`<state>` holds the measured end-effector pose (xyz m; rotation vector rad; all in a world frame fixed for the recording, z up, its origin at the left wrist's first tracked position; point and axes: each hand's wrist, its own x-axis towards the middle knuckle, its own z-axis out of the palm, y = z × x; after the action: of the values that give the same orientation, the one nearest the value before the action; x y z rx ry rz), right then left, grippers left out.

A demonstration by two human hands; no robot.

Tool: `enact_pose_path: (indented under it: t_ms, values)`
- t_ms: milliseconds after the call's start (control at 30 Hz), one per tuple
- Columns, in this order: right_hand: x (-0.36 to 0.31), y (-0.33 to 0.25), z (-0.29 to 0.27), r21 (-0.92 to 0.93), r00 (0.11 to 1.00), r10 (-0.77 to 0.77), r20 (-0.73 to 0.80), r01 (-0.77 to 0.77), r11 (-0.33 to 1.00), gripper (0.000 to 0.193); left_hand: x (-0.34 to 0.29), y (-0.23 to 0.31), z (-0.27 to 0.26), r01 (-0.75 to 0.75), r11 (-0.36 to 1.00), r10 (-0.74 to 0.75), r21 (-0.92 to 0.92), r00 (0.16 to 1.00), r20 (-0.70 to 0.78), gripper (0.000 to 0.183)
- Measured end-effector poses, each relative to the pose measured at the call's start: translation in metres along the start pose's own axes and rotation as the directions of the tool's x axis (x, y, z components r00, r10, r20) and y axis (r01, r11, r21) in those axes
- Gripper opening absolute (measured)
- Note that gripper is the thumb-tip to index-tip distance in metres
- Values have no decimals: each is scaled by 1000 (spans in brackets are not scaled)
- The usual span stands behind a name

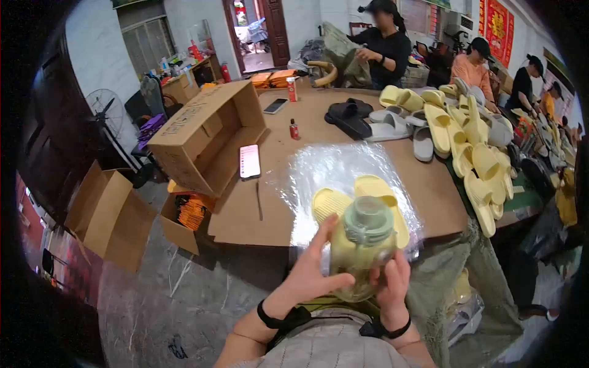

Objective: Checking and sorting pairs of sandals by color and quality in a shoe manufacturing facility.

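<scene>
A big see-through water bottle (363, 257) with a pale green top stands between my hands, near my body at the table's front edge. My left hand (314, 265) cups its left side, thumb across the front and index finger stretched up along it. Around its lower right side curl the fingers of my right hand (392, 279). Just beyond the bottle, a pair of pale yellow slippers (372, 186) lies on clear plastic bags (325, 164), partly hidden by the bottle. What the bottle contains is hard to make out, but it looks yellowish.
Yellow and grey slippers (472, 141) are heaped on the right, with black slides (347, 122) beside them. A lit phone (250, 162), a small red bottle (294, 129) and an open cardboard box (184, 144) are on the left. Several people (392, 52) work beyond the table.
</scene>
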<state>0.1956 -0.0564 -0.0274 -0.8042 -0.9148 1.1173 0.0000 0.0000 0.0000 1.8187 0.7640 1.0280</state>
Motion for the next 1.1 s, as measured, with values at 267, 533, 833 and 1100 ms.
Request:
enact_pose_path:
  t_ms: [267,533,833,1100]
  values:
    - [-14,-2,7,-5,985,77,154,-77,997,40,8,10,-4,-78,874,74,-479,997,-28,104]
    - [-17,2,2,-2,978,29,204,-29,1000,52,-2,35,-3,1,807,-6,-591,1000,-6,101]
    - [-18,4,8,-2,983,-56,174,58,998,62,-2,38,-3,13,749,-17,-663,1000,1,102]
    - [-21,-5,3,-4,976,-125,177,128,992,70,-8,49,8,-117,818,100,-564,993,-61,126]
